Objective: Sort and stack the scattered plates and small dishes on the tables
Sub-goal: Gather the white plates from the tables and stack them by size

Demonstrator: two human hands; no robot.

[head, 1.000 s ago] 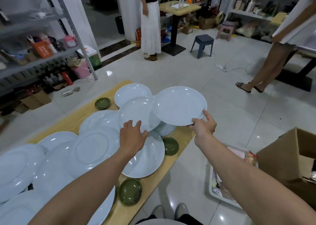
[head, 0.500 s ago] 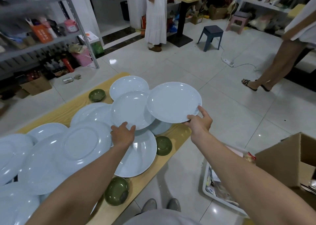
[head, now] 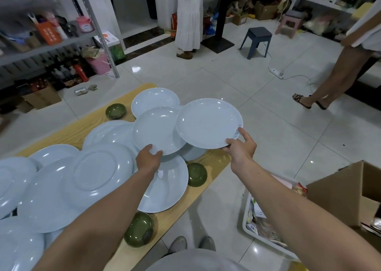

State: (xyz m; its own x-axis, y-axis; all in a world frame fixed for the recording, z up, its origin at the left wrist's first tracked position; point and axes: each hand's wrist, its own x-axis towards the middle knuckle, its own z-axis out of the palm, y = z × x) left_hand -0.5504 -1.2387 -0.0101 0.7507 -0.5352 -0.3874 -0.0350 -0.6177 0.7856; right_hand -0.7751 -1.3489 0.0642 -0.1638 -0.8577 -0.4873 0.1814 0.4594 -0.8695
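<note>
While pale-blue plates [head: 82, 178] lie overlapped across wooden surface [head: 68, 134], left hand [head: 148, 159] grips near rim of middle plate [head: 154, 128]. Right hand [head: 240, 147] pinches rim of raised plate [head: 208, 122], overlapping middle plate's right edge. Green dishes [head: 196, 174] scattered on surface between plates.

Right hand [head: 240, 149] holds a pale blue round plate [head: 208, 123] above a wooden table [head: 214, 161]; left hand [head: 148, 159] grips a neighbouring pale blue dish [head: 154, 128].
</note>
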